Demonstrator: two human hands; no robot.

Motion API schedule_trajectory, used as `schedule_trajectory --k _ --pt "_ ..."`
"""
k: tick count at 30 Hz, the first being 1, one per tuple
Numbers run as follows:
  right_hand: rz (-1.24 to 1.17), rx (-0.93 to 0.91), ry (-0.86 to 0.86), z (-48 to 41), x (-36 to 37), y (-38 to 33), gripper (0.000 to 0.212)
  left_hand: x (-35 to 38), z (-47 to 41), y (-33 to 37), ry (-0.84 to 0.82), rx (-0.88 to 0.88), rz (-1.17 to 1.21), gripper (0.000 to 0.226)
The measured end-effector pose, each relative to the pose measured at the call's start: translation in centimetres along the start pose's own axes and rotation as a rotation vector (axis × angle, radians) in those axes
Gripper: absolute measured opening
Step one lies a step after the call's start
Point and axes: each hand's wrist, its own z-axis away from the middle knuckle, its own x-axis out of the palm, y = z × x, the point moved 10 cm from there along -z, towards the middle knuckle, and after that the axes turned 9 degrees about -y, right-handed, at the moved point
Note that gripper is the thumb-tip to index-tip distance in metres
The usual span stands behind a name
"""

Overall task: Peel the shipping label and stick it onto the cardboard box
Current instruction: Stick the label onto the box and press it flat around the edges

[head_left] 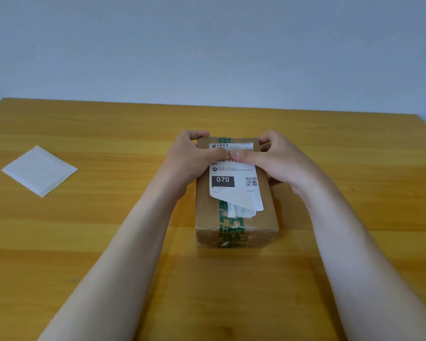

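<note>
A brown cardboard box (pixel 234 219) sealed with green printed tape stands in the middle of the wooden table. A white shipping label (pixel 234 183) with "070" and a QR code lies on the box top, its near edge lifted and curled. My left hand (pixel 190 158) grips the box's far left corner, thumb pressing on the label's upper part. My right hand (pixel 278 161) holds the far right corner, its thumb pressing the label beside the left thumb. The thumbs hide part of the printed text.
A white square backing sheet (pixel 40 171) lies flat on the table (pixel 84 230) at the left. A pale wall rises behind the table's far edge.
</note>
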Motion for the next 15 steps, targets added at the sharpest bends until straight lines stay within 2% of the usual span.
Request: schedule_trajectory --k 6,13,15 --pt "0.018 0.014 0.021 -0.04 0.11 0.01 0.061 -0.06 0.08 0.0 0.048 0.006 -0.015 0.05" --pt "0.072 0.0 0.046 0.25 0.25 -0.52 0.042 -0.25 0.07 -0.16 0.091 0.0 -0.016 0.044" --pt "0.083 0.008 0.048 0.18 0.29 -0.38 0.044 -0.18 0.14 -0.09 0.094 0.005 -0.012 0.041"
